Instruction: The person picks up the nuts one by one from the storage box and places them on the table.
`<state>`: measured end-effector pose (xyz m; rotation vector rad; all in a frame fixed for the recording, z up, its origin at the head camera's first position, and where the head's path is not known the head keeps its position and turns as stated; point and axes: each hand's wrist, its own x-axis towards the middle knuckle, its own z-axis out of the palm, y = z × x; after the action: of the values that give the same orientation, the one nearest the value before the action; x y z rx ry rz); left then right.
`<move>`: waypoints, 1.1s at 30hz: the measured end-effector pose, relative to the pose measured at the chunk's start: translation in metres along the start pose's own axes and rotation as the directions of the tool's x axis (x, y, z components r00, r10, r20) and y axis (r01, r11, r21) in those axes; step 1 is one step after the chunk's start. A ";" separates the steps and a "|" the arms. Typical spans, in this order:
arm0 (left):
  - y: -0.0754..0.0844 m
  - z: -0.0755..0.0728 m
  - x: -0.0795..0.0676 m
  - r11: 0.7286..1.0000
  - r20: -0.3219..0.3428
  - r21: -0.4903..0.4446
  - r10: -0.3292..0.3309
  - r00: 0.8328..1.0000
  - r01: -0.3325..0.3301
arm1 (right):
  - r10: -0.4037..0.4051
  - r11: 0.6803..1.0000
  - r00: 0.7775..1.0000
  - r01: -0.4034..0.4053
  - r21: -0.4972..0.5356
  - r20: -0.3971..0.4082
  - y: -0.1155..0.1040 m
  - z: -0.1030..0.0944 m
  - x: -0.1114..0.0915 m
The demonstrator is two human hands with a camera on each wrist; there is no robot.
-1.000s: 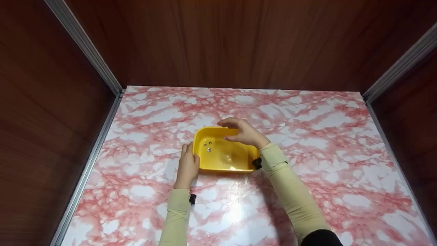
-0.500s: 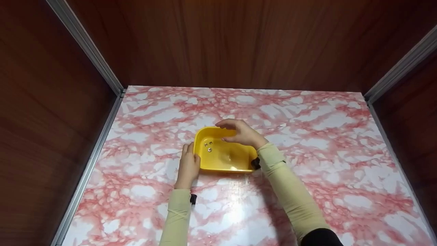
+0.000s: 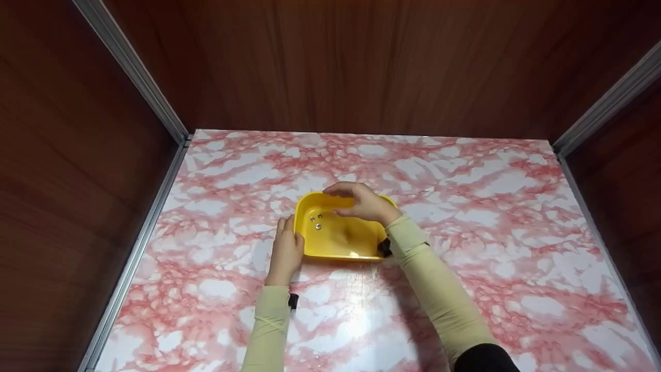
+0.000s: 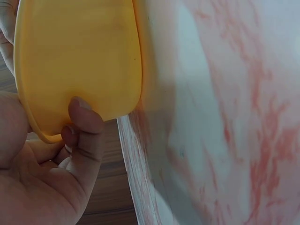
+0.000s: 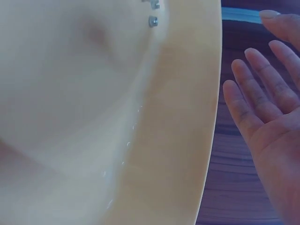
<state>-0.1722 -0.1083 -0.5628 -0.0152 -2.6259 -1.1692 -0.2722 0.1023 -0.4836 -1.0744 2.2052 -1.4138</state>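
A yellow plastic bin stands on the marbled tabletop. Its left end is gripped by my left hand, thumb at the rim and fingers against the outer wall. In the left wrist view those curled fingers press on the bin's outside. Over the bin's back wall hovers my right hand, fingers spread and holding nothing. Its palm shows beyond the rim in the right wrist view. Several small shiny metal pieces lie on the bin floor at the left end.
Dark brown wood-look panels stand at the back and both sides, with grey metal strips along their corners. The tabletop has a red and white marbled pattern. A black wrist camera overlaps the bin's right end.
My right hand has shifted slightly left and toward me over the bin. My left hand keeps its hold on the bin, and the metal pieces lie in the same places.
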 end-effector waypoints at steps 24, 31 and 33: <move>0.000 -0.001 0.000 1.000 0.017 0.000 0.004 1.000 -0.004 | 0.025 0.998 1.000 -0.024 -0.051 0.011 0.032 0.009 0.013; 0.000 -0.001 0.000 1.000 0.008 0.002 0.016 1.000 -0.016 | 0.037 0.999 0.999 -0.036 -0.021 0.031 0.038 0.011 0.013; 0.000 -0.001 0.000 1.000 0.003 -0.003 0.017 1.000 -0.017 | 0.042 0.999 0.999 -0.041 -0.024 0.033 0.038 0.012 0.013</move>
<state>-0.1719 -0.1089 -0.5626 -0.0402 -2.6208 -1.1687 -0.2902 0.0938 -0.5208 -1.0457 2.2125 -1.3464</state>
